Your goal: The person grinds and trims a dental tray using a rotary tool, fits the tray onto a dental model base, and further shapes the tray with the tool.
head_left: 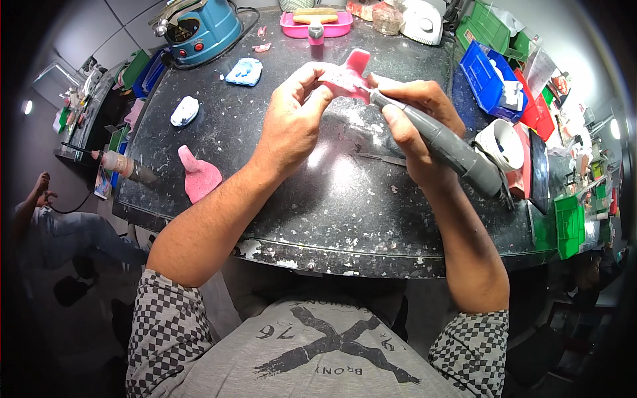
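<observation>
My left hand [298, 109] grips a pink acrylic dental impression tray [356, 64] between thumb and fingers, its tab-like handle pointing up and away. My right hand [424, 123] is wrapped round a thick dark grey rotary handpiece [451, 139], held like a pen. The tool's tip meets the tray's right edge, or comes very close to it; contact is hard to make out. A second pink tray [199, 176] with an upright handle lies on the table, left of my left forearm. Below my hands lies a thin metal knife-like tool [379, 158].
On the black, dust-spotted table [318, 229] are a white cast [184, 111] and a blue-and-white piece [244, 71]. A blue machine [202, 33] stands far left, a pink tub [285, 25] at the back. Blue bins [488, 79] and a white cup [499, 144] line the right. Another person [73, 229] sits left.
</observation>
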